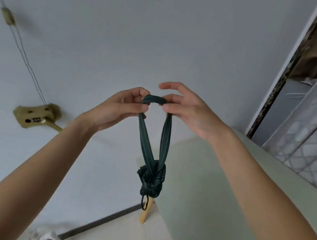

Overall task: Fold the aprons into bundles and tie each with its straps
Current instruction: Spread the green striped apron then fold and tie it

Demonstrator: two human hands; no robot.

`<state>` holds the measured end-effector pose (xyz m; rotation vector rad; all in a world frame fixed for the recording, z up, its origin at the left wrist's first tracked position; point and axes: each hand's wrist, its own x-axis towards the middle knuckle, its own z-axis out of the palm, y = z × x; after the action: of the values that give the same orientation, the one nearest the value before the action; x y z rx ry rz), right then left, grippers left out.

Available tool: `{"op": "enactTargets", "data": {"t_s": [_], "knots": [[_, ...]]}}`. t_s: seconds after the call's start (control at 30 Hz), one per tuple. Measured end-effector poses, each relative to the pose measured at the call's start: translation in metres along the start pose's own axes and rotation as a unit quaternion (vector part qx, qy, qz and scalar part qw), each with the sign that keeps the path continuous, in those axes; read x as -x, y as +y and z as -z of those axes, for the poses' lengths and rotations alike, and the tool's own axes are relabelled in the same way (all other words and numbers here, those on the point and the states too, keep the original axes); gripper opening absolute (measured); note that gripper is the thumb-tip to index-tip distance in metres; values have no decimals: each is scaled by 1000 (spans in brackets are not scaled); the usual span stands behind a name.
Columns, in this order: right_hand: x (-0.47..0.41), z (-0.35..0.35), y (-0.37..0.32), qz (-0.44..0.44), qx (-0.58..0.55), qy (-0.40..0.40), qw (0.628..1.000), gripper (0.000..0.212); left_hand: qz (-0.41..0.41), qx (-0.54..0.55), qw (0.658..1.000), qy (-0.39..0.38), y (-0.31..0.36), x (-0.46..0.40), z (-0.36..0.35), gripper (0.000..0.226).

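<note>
A dark green striped apron hangs rolled into a small tight bundle [151, 179], tied round with its straps. Its neck loop [154, 99] rises from the bundle as two bands to my raised hands. My left hand [119, 109] pinches the left end of the loop's top between thumb and fingers. My right hand [183, 107] pinches the right end, with its upper fingers spread loose above. A thin black cord [144, 203] dangles below the bundle.
A wooden stick [146, 211] stands below the bundle by a pale green cabinet [194, 194]. A brass wall fitting [36, 115] with thin wires is on the left wall. A patterned panel [310, 142] and door frame are at the right.
</note>
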<state>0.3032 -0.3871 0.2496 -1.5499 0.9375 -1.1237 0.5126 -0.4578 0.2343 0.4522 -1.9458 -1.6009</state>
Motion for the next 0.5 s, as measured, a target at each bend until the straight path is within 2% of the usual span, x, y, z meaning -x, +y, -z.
{"op": "enactTargets", "data": {"t_s": [0.07,0.13,0.2,0.3,0.33,0.37,0.4,0.43,0.5], "knots": [[-17,-6,-14,17,-16,-9,1000,32,0,9,1000,-23,18,-3,19,42],[-59,-21,-33,46,-23,-21,998,26,-21,3,1000,-18,47,-3,62,38],[-84,-25,-49,56,-39,-27,997,22,-22,-8,1000,6,70,-7,88,26],[-133,-36,-75,82,-29,-33,996,20,-48,-103,991,66,104,-12,129,24],[-147,-40,-83,100,21,-13,995,22,-63,-177,976,113,113,-14,140,24],[-160,-44,-88,125,99,28,987,24,-86,-267,944,175,120,-16,150,24],[-179,-51,-96,163,205,86,961,26,-115,-363,895,233,132,-19,163,24],[-190,-54,-99,199,306,145,919,27,-142,-434,847,273,137,-22,169,25],[-220,-66,-107,291,465,245,800,22,-193,-515,769,327,150,-26,187,22]]}}
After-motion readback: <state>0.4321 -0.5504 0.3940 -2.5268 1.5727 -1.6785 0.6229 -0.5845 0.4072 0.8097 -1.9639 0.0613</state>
